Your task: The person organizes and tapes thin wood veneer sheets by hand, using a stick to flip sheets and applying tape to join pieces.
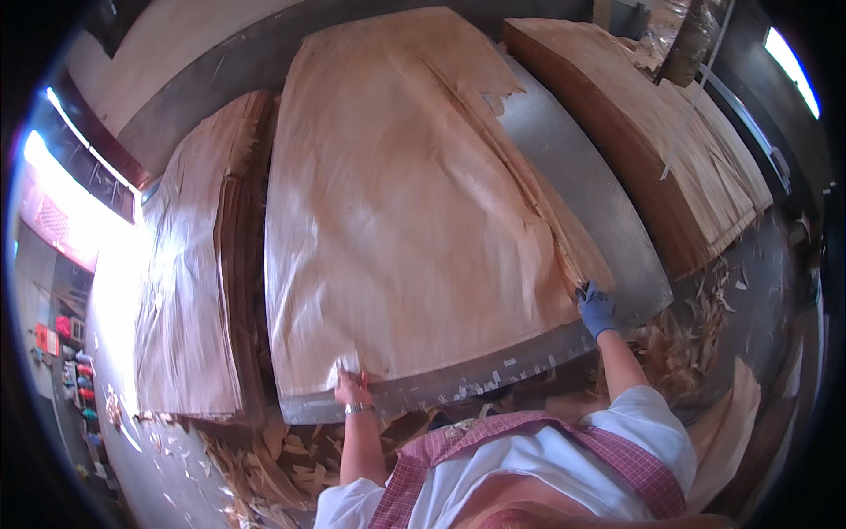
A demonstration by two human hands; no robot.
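A large, thin wood veneer sheet (pixel 396 218) lies in front of me over a grey metal-topped table (pixel 568 159), its surface wavy. Along its right side runs a raised, folded edge, and a torn notch shows near the far right. My left hand (pixel 352 387), bare with a metal band at the wrist, pinches the sheet's near edge, where a pale bright patch shows by the fingertips. In a blue-grey glove, my right hand (pixel 597 309) grips the near end of the folded edge at the right corner.
A stack of veneer sheets (pixel 188 278) stands close on the left. Another thick veneer stack (pixel 628 125) is at the right, with a thin pale strip (pixel 684 132) above it. Veneer scraps litter the floor (pixel 291 456) around the table. Plastic-wrapped material (pixel 684 40) shows at the upper right.
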